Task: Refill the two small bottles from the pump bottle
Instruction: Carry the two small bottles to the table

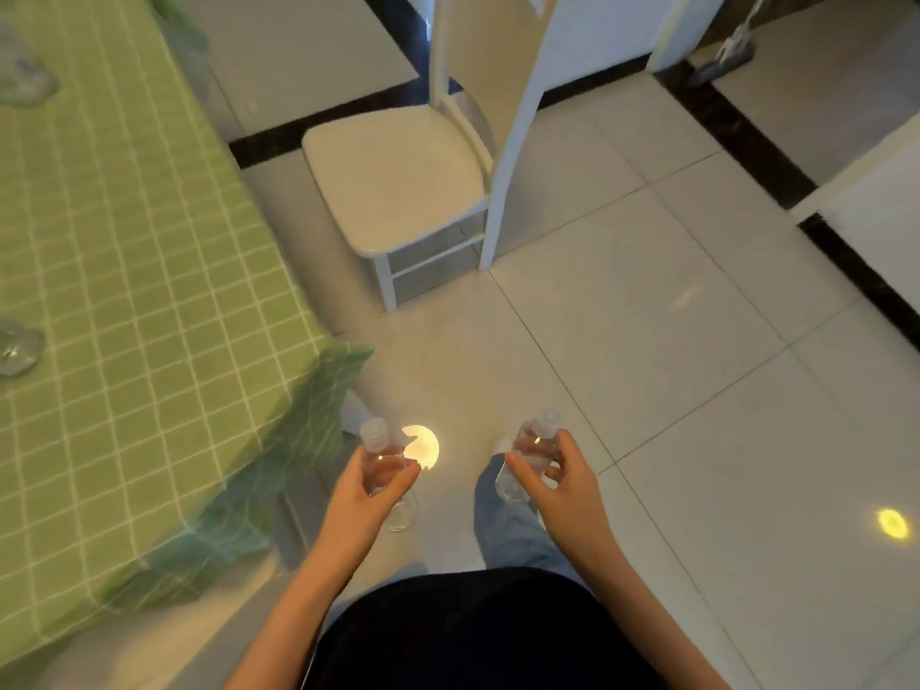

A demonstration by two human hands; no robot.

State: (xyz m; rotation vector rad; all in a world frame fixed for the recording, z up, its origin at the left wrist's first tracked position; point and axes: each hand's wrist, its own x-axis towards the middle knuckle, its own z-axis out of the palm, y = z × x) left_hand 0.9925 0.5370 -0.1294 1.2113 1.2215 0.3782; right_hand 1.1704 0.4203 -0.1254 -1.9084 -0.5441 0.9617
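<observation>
Left small bottle (379, 460), clear plastic with a pale cap, sits in the left hand (371, 495), whose grip is closed round its middle with the thumb on one side and the fingers curled on the other; its cap end points away from the person and its base shows below the fingers. Right small bottle (528, 448), of the same kind, is held in the right hand (560, 483), the grip likewise wrapped round its body, the cap leaning up and to the right. Both bottles are in the air in front of the person's waist, above the pale tiled floor (647, 351), well apart from each other. How much liquid is in either cannot be told. To the left stands the worktop (124, 251), covered with a green checked cloth that hangs over its near corner, with blurred clear glass items (17, 348) at its far left edge. A white chair (398, 181) stands beyond the hands. Two bright light spots (423, 446) lie on the floor, one between the bottles.
</observation>
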